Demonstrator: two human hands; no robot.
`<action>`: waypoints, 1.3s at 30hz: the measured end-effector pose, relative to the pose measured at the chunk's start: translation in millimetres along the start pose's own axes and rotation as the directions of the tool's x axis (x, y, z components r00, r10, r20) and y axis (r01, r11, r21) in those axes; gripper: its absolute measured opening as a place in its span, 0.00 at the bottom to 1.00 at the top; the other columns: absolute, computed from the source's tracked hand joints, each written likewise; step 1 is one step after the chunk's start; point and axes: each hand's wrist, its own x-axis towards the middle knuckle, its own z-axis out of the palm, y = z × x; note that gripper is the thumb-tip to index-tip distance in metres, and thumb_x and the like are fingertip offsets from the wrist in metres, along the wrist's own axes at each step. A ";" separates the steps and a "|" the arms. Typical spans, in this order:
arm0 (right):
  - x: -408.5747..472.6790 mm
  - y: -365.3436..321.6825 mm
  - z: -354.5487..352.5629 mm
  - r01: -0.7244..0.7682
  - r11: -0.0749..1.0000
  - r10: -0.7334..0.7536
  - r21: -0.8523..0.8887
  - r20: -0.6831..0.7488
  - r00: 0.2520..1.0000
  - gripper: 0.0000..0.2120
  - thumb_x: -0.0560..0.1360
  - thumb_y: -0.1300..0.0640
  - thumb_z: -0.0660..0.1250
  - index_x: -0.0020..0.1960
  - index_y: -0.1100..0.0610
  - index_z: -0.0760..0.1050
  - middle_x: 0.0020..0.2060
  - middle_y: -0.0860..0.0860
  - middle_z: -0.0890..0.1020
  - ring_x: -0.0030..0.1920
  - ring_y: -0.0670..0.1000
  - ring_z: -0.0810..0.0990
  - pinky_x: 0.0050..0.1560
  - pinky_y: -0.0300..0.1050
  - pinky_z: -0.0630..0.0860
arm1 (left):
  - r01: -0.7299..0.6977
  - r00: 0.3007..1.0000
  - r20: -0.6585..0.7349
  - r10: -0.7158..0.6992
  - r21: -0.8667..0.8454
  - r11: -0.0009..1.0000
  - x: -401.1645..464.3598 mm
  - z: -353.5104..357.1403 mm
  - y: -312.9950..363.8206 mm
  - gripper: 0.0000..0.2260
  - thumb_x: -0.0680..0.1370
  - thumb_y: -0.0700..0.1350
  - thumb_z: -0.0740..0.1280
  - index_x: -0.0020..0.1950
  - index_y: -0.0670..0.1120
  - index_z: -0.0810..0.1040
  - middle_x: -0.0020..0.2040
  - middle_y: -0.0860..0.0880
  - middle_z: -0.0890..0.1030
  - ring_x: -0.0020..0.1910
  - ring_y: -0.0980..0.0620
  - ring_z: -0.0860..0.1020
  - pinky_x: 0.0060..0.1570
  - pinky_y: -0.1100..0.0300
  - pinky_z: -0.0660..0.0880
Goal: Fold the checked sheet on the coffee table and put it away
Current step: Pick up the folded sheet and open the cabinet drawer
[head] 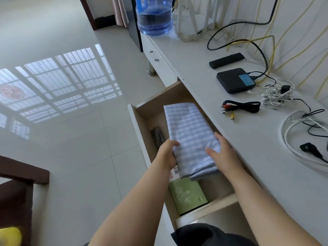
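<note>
Two hands on the bundle, so we're in the put-away step; folding looks done. Our left hand (166,153) grips the near-left edge of the checked sheet (190,137), fingers curled under, thumb on top. Our right hand (222,153) lies along the sheet's right edge with thumb across the top; its fingers are hidden behind the cloth, so we can't tell whether they're clamped on the sheet or just steadying it.

Sheet is a long folded rectangle, held over the open drawer (140,128), not clearly resting on anything yet. Under its near end: a green book (188,197). To its left inside the drawer: a grey remote (158,138).

Next move, as we judge it: lower flat, keep the folds stacked, clear the countertop lip (221,139) on the right, let go, then shut the drawer. Risk: layers slide apart on release.

Further out on the counter: an AV cable (241,106), a black box (234,80), and a water jug (154,15).
</note>
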 end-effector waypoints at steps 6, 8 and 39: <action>-3.3 6.8 40.0 0.293 0.710 -0.126 -0.640 0.294 0.947 0.27 0.81 0.46 0.55 0.77 0.41 0.49 0.78 0.52 0.42 0.77 0.57 0.41 0.75 0.58 0.45 | -0.193 0.967 0.050 0.250 0.783 0.591 28.0 22.5 -24.6 0.16 0.75 0.37 0.60 0.63 0.38 0.74 0.63 0.39 0.76 0.62 0.41 0.74 0.58 0.56 0.72; -1.6 14.4 55.0 0.346 0.690 -0.049 -0.636 0.436 0.898 0.28 0.80 0.44 0.55 0.76 0.41 0.48 0.78 0.49 0.40 0.77 0.57 0.38 0.73 0.62 0.38 | -0.227 0.879 0.033 0.476 0.906 0.357 20.7 8.4 -21.6 0.21 0.76 0.36 0.59 0.69 0.44 0.71 0.74 0.43 0.65 0.74 0.45 0.61 0.70 0.55 0.60; -15.0 -51.8 4.9 0.469 0.795 -0.518 -0.384 -0.028 0.855 0.16 0.77 0.59 0.56 0.58 0.60 0.79 0.55 0.58 0.82 0.64 0.59 0.75 0.63 0.55 0.69 | -0.193 0.909 -0.266 0.321 0.414 0.890 -46.1 -55.3 22.3 0.14 0.83 0.54 0.55 0.57 0.46 0.73 0.52 0.47 0.76 0.49 0.47 0.79 0.45 0.57 0.78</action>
